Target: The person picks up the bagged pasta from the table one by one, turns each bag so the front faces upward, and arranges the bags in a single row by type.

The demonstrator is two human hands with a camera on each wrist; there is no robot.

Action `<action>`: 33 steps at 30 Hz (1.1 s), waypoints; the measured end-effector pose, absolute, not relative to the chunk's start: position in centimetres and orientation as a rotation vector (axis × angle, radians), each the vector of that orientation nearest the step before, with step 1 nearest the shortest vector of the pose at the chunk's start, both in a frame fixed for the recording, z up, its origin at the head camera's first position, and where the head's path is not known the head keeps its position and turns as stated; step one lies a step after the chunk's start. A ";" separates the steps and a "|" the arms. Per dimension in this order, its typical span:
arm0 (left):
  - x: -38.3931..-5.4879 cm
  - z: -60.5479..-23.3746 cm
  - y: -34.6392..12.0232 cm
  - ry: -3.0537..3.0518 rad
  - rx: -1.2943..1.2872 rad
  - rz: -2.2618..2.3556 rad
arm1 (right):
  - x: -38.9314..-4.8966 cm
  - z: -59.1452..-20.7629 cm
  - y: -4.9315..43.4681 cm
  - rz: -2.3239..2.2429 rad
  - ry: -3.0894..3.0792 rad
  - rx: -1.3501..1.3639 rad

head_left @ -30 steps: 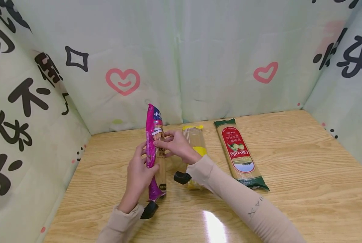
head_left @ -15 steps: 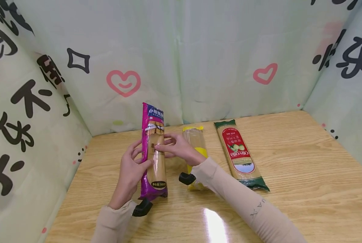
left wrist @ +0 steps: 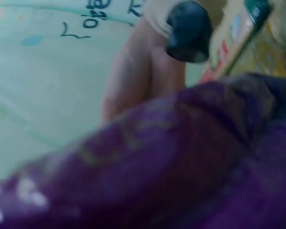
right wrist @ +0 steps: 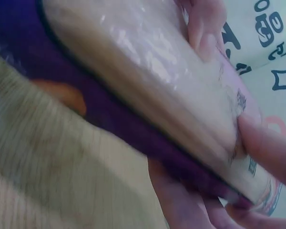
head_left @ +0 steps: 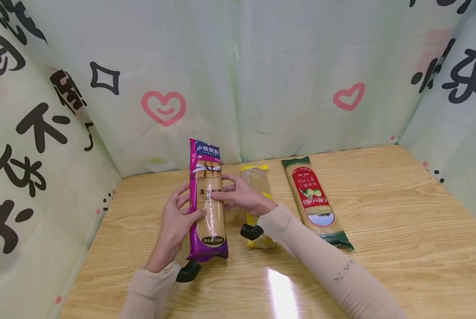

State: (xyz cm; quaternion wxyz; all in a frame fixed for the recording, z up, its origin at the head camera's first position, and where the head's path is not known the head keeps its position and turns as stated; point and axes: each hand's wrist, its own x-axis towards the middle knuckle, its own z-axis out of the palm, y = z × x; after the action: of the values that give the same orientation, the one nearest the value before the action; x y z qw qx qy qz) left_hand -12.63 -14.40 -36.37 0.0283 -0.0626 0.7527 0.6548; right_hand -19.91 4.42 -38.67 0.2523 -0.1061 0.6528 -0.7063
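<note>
A purple pack of spaghetti [head_left: 211, 221] with a clear front window stands nearly upright between both hands, its printed front toward the head camera. My left hand [head_left: 175, 221] grips its left edge, thumb on the window and fingers behind. From the other side, my right hand [head_left: 243, 195] pinches the right edge, thumb on the front. In the right wrist view the fingers [right wrist: 178, 200] curl under the purple back of the pack. The left wrist view is blurred and mostly filled by the purple wrapper [left wrist: 133, 162].
Behind my right wrist lies a yellow-and-clear pasta pack [head_left: 255, 179], partly hidden. To its right, a green-ended Olivoila pasta pack [head_left: 315, 201] lies slanted on the wooden table [head_left: 401, 212]. A printed curtain [head_left: 286, 88] rises along the table's back edge.
Both hands have turned the spaghetti pack from its narrow side to its front, and it now sits slightly further right. The two other packs have not moved.
</note>
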 end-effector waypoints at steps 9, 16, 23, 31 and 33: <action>-12.6 -37.2 -14.6 2.383 -0.153 1.963 | -19.6 -38.1 4.7 -1.918 1.869 -0.302; -13.0 -37.6 -15.1 2.370 -0.187 1.955 | -19.3 -37.3 5.0 -1.898 1.888 -0.321; -13.1 -37.7 -15.2 2.358 -0.209 1.939 | -19.3 -37.5 5.1 -1.884 1.898 -0.320; -13.2 -37.9 -15.5 2.355 -0.241 1.902 | -19.2 -37.9 4.5 -1.862 1.930 -0.321; -13.3 -38.3 -15.6 2.350 -0.249 1.889 | -19.3 -38.2 4.3 -1.844 1.951 -0.293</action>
State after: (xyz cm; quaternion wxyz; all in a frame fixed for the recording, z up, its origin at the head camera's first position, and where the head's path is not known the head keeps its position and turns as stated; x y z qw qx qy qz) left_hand -13.30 -15.55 -38.27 0.0582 -0.0822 0.7754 0.6234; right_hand -19.28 4.34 -38.20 0.2187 -0.1059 0.7049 -0.6664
